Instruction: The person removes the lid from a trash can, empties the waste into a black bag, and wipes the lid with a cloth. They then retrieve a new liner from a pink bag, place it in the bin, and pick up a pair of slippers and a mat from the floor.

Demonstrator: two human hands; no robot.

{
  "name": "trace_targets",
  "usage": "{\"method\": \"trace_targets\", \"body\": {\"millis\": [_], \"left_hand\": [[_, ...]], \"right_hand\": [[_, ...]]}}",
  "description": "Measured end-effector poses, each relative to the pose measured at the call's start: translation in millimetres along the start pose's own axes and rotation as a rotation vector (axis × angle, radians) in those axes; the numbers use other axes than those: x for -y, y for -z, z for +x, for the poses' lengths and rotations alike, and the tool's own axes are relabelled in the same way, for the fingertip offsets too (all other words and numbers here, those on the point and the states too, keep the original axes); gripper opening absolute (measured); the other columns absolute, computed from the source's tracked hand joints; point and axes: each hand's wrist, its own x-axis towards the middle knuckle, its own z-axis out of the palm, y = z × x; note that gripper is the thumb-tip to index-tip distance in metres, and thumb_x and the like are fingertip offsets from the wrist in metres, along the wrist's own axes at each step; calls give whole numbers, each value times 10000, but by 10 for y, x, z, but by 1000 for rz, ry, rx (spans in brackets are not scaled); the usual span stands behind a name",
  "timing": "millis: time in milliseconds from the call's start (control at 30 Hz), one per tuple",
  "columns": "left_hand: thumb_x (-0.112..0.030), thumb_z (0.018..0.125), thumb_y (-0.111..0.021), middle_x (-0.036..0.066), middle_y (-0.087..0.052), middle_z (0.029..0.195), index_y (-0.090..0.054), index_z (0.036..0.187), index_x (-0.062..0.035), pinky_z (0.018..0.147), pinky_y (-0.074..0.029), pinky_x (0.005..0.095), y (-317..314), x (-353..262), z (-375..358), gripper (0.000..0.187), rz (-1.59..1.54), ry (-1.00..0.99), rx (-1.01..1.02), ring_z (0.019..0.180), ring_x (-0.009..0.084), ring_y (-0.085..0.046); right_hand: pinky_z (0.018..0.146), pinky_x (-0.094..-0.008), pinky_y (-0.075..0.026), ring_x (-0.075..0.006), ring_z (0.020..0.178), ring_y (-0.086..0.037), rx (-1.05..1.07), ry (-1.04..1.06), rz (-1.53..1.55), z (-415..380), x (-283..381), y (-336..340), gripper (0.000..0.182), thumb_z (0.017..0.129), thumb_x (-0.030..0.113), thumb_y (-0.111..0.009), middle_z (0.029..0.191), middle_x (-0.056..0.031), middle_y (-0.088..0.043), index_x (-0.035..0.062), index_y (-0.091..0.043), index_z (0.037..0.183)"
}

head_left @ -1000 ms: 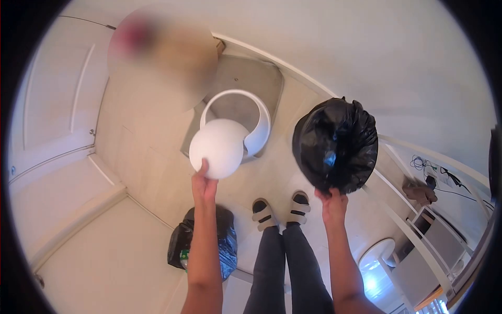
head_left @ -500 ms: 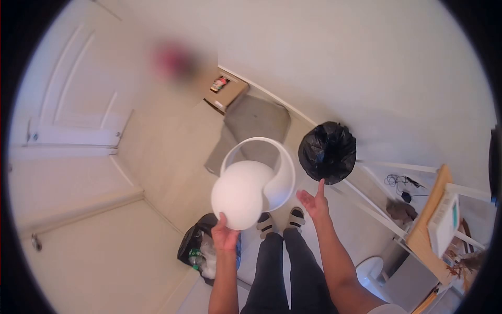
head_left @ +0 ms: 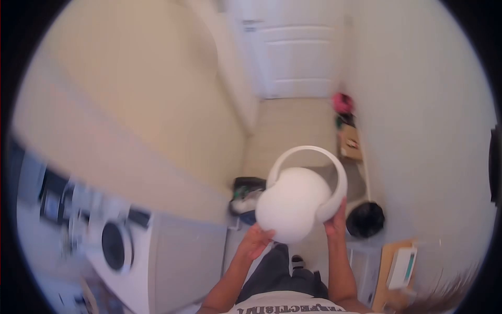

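Two hands, our left hand (head_left: 256, 239) under its rounded bottom and our right hand (head_left: 335, 224) at its rim, grip the white round plastic bin (head_left: 298, 201) raised above the black-lined trash can (head_left: 366, 220) on the floor.

Bin lid (head_left: 298, 201) between both hands

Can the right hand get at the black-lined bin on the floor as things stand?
Probably not right away: the right hand grips the white lid together with the left hand, while the black-lined bin sits lower, on the floor.
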Motion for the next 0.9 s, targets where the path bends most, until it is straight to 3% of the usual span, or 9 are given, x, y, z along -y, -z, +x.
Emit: {"method": "trace_targets", "body": {"millis": [100,200,267,333,467,633,733,867,900], "left_hand": [[-106,774,-694,119,-467,1261,-291,1341,-38,988,-383,426,127,-18,-828,699,395,-88,-269,1165,256,-466],[-199,744,-740,128,-426,1253,-179,1378,-53,983,-377,430,82,-162,-1762,859,634,-398,-574,1171,252,-437],[-283,760,-721,145,-379,1283,-117,1392,-65,975,-374,430,251,-166,-2329,901,548,-497,-653,1185,242,-411],[-284,817,-670,139,-365,1293,-146,1379,-80,975,-359,419,514,-162,-2994,795,118,-666,-735,1187,241,-395],[-295,828,-645,85,-519,1165,-361,1304,-31,953,-391,386,1200,25,-4348,614,-142,-796,-828,1082,206,-504],[-236,782,-618,160,-554,1191,-433,1262,20,956,-428,415,1834,678,-6252,575,-500,-1326,-411,1086,279,-548],[-228,729,-626,191,-516,1244,-404,1309,4,980,-401,479,2189,935,-7292,663,-576,-1493,-123,1120,325,-527],[-555,663,-708,162,-229,1457,-166,1423,-45,1057,-256,531,2507,856,-8225,1064,-305,-1684,-29,1319,319,-276],[-683,596,-683,133,-77,1499,-37,1443,-83,1079,-155,556,2536,649,-8355,1223,-230,-1683,356,1371,309,-113]], "right_hand": [[963,-415,-428,-220,1148,-487,249,-128,-13,-419,-308,-398,587,861,523,-510,1264,-51,-510,133,-434,1294],[960,-429,-432,-240,1173,-466,475,-365,-97,-928,-723,-884,599,869,536,-484,1291,-49,-487,155,-403,1324],[947,-431,-443,-246,1170,-470,566,-436,-154,-1311,-1009,-1186,601,867,533,-488,1289,-53,-489,151,-402,1323],[921,-404,-466,-228,1120,-519,714,-516,-259,-1866,-1494,-1481,558,914,465,-453,1282,-93,-498,96,-393,1328],[914,-394,-474,-232,1110,-529,888,-678,-285,-2844,-2474,-1837,569,909,471,-458,1273,-95,-505,95,-388,1330],[870,-393,-504,-228,1073,-558,1067,-1024,-416,-4860,-3798,-2013,554,900,460,-481,1231,-93,-536,93,-415,1310],[854,-392,-514,-228,1071,-560,1245,-982,-555,-6049,-4455,-2223,542,899,452,-491,1220,-95,-543,95,-426,1301],[868,-380,-499,-206,1080,-548,1363,-1068,-834,-7022,-5167,-2469,520,905,405,-498,1207,-97,-546,76,-422,1301],[900,-370,-473,-194,1114,-523,1390,-1061,-1017,-7186,-5319,-2517,526,908,382,-500,1220,-97,-532,65,-404,1317]]}}
